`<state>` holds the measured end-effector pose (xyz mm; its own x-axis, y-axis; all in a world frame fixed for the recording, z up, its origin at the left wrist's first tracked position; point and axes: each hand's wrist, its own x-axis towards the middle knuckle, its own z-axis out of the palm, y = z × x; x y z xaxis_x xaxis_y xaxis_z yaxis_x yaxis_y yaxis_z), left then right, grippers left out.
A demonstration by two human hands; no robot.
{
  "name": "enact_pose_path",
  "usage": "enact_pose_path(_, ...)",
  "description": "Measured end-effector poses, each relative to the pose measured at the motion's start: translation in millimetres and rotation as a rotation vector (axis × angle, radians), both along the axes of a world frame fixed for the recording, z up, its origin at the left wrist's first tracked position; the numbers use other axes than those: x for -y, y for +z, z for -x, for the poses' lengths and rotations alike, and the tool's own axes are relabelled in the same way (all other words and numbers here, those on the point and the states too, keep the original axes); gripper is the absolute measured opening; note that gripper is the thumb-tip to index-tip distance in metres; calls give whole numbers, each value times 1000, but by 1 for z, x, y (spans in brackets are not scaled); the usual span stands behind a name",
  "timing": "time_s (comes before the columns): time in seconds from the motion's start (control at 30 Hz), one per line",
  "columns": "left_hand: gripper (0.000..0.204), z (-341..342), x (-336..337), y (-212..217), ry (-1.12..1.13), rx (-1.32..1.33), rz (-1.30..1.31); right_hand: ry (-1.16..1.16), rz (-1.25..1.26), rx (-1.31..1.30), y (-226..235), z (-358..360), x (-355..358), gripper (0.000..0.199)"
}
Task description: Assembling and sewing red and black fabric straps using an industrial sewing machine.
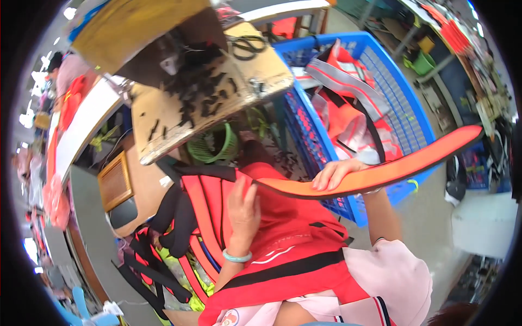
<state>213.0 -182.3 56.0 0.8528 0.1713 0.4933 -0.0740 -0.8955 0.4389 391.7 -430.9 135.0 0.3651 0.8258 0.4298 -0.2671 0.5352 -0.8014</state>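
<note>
A long, curved orange strap (402, 168) with black edging stretches from my lap out to the right, its far end free in the air. My right hand (340, 173) grips it near the middle, fingers laid over the top face. At the strap's left end, my left hand (243, 209) has its fingers drawn together against it; the exact pinch is partly hidden. Under and beside that hand, several more orange straps (206, 204) with black edging and black ends lie over my left side. A red apron with a black band (293, 266) covers my lap.
Ahead stands a wooden worktable (157, 130) with black scraps, scissors (247, 47) and a box-like machine part (157, 32). A blue plastic crate (410, 103) at right holds orange and grey pieces. A green basket (215, 144) sits below the table; a wooden frame (115, 182) lies left.
</note>
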Motion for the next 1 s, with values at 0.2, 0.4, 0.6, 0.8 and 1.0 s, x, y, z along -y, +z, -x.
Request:
enact_pose_path(0.2, 62, -11, -21, 13, -52, -236, -35, -228, 417, -603, -105, 48, 72, 39)
enact_pose_path(0.4, 56, 0, -17, 31, -156, -488, -148, 262, 1324, -278, -133, 5, 135, 32)
enact_pose_path(0.6, 39, 14, -17, 20, -190, -737, -99, -867, 791, -306, -196, -152, 182, 37)
enact_pose_path(0.8, 28, 8, -9, 5, -179, -790, -15, -1439, 240, -1078, -320, -289, 165, 59)
enact_pose_path(1.0, 32, 18, -5, -6, -25, -800, 103, -1456, 128, -1217, -378, -329, 140, 72)
